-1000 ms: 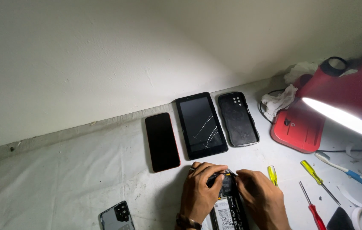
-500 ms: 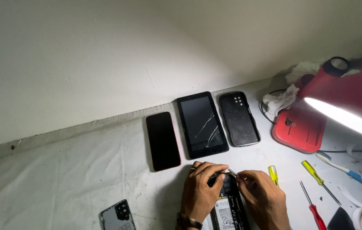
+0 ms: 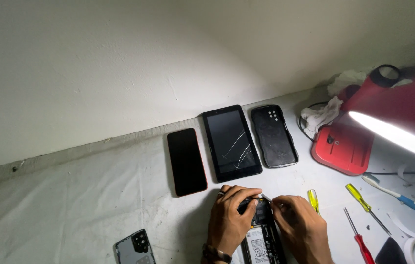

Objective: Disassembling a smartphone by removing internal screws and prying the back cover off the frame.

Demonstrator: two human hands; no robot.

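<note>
- Right hand (image 3: 301,229) fingers pinch a thin metal tool (image 3: 266,198), tip at the top edge of the opened phone (image 3: 261,234).
- Left hand (image 3: 229,217) fingers curl together over the phone's top left corner, pressing it down.
- The phone lies face down between both hands, at 6 o'clock on the white cloth (image 3: 70,205), its insides showing.
- Judgement: work the tip gently, keep the left hand firm, and stay off the battery.
- At 12 o'clock lie a red phone (image 3: 186,161), a cracked tablet (image 3: 231,142) and a black case (image 3: 274,135).
- At 3 o'clock lie screwdrivers (image 3: 361,198); a red lamp (image 3: 359,132) stands at 2 o'clock.
- A back cover (image 3: 134,248) lies at 8 o'clock.
</note>
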